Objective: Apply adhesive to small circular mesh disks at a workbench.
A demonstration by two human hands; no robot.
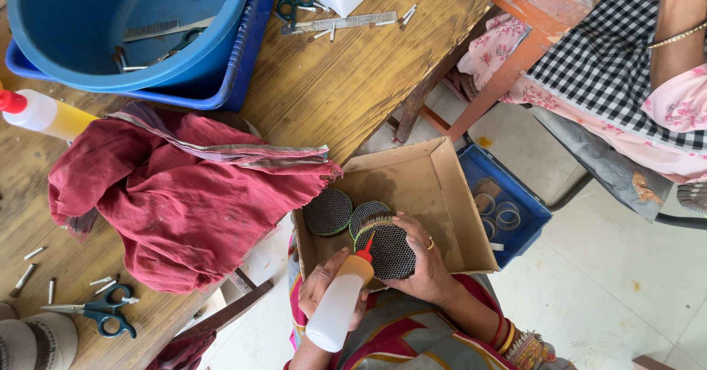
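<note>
Disc [390, 252] round, dark mesh (green-rimmed) | right hand [423, 267] grips it | left hand [324, 285] grips squeeze bottle [340, 304]

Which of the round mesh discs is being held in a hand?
The largest mesh disc, gripped by the right hand; the other two discs lie untouched in the cardboard box.

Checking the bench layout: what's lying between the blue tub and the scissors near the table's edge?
A crumpled red cloth lies between the blue tub and the scissors, seen in the head view.

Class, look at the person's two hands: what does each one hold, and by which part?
The left hand grips the squeeze bottle around its body. The right hand holds the round mesh disc by its right edge.
</note>
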